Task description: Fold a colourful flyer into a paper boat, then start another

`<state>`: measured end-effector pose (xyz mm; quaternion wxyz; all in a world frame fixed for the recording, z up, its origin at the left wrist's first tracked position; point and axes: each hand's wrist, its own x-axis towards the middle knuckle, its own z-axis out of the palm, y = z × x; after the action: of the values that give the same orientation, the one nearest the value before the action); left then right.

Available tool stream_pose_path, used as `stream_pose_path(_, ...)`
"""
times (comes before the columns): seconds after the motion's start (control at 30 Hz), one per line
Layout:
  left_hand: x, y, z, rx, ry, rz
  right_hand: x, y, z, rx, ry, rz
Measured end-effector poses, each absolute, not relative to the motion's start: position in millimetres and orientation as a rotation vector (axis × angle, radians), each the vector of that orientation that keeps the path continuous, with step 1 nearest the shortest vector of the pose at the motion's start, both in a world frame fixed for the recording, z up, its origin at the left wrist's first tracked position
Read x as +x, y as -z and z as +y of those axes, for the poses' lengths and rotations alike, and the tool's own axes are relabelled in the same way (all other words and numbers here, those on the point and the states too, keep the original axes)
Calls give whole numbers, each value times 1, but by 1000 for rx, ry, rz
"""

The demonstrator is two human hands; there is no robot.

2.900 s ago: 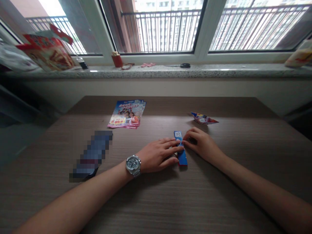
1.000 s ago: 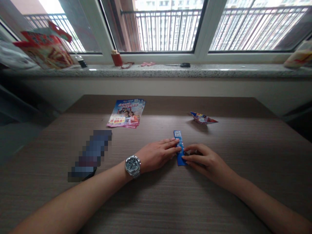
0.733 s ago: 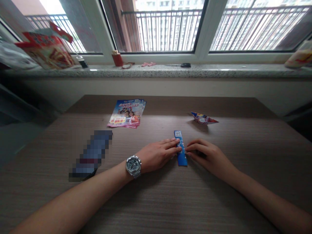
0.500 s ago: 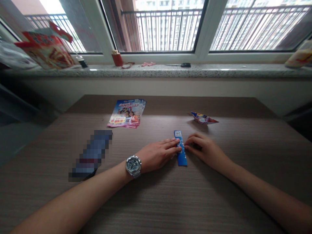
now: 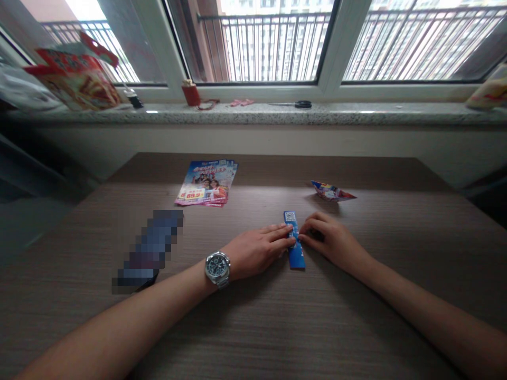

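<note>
A narrow blue folded flyer (image 5: pixel 298 257), with a QR code at its far end, lies on the table before me. My left hand (image 5: pixel 261 248) presses it down with outstretched fingers laid flat across its middle. At the strip's right edge, my right hand (image 5: pixel 328 237) has its thumb and index finger brought together in a pinch on the paper. The curled fingers partly hide that contact. Farther back on the right sits a folded paper boat shape (image 5: pixel 332 191) in printed paper.
A stack of printed flyers (image 5: pixel 208 182) lies at the back left of the table (image 5: pixel 245 327). Nearer, a dark pixelated flat object (image 5: pixel 148 253) rests beside my left forearm. On the windowsill (image 5: pixel 261 117) are scissors (image 5: pixel 303 104), a red container (image 5: pixel 191 94) and a red food bag (image 5: pixel 83 79).
My right hand has shifted slightly left and its fingertips are closer against the strip's edge. My left hand keeps its place on the paper.
</note>
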<state>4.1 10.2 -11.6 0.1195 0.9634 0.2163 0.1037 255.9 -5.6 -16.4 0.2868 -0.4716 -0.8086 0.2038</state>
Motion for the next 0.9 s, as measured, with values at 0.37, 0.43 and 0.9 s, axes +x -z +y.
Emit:
stream_pose_path(0.37,4,11,9,2800,-314,648,255,13,-13,-1291,-568,-2200)
stream_pose_path(0.43,4,11,8,2810,-308,654,255,14,-17,-1298,-561,-2212)
stream_pose_path(0.9,4,10,8,2841,-308,650,256,15,-48,-1252,-603,-2291)
